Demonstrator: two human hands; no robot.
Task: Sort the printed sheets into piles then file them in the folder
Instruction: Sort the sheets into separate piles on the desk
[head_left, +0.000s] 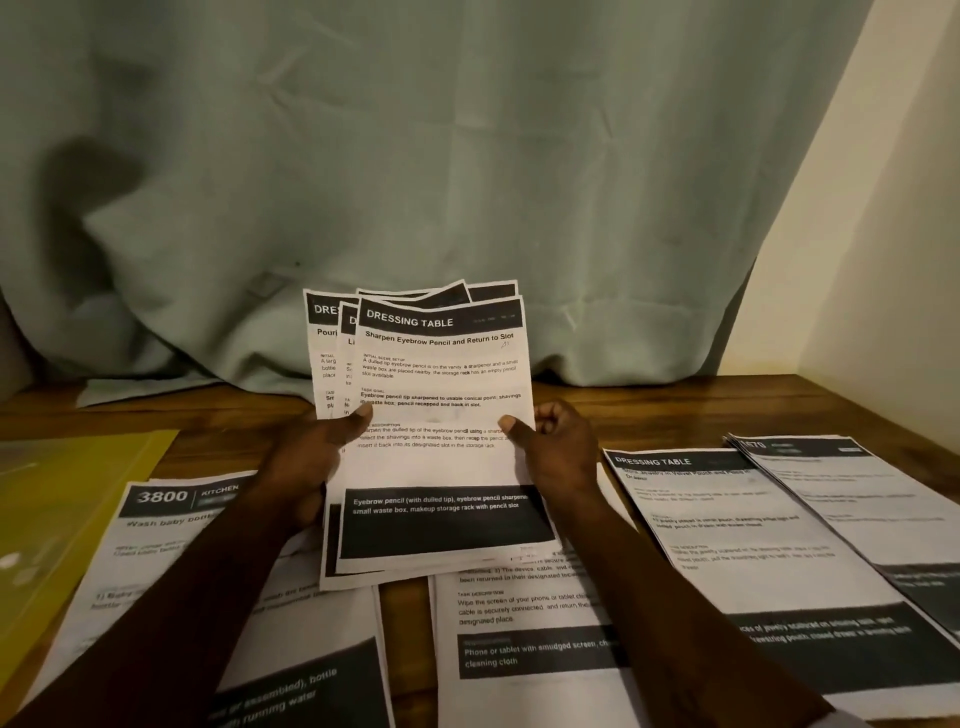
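From the head camera, looking down over the person's forearms: both hands hold up a fanned stack of printed sheets (441, 374) above the wooden tabletop (649, 410), tilted toward the viewer. The front sheet is headed "DRESSING TABLE" and titled "Sharpen Eyebrow Pencil and Return to Slot". At least two more sheets with dark headers peek out behind it on the left, and further corners show at the top.

The left hand (306, 457) grips the stack's left edge, thumb pressed on the front sheet and fingers curled behind. The right hand (563, 447) pinches the right edge the same way, thumb on the front.

Four piles lie flat on the tabletop below:
- The kitchen pile (171, 519) is on the left, under the left forearm, and its top sheet reads "3800 KITCHEN".
- The phone-cleaning pile (519, 623) is in the middle, partly hidden by the held stack.
- The dressing-table pile (727, 545) is to the right.
- A fourth pile (857, 493) overlaps the dressing-table pile's far right edge, and its text is too blurred to read.

A yellow folder (52, 509) lies at the far left, with the kitchen pile overlapping its edge. A pale green curtain (415, 156) hangs behind the tabletop, beside a cream wall (883, 208).
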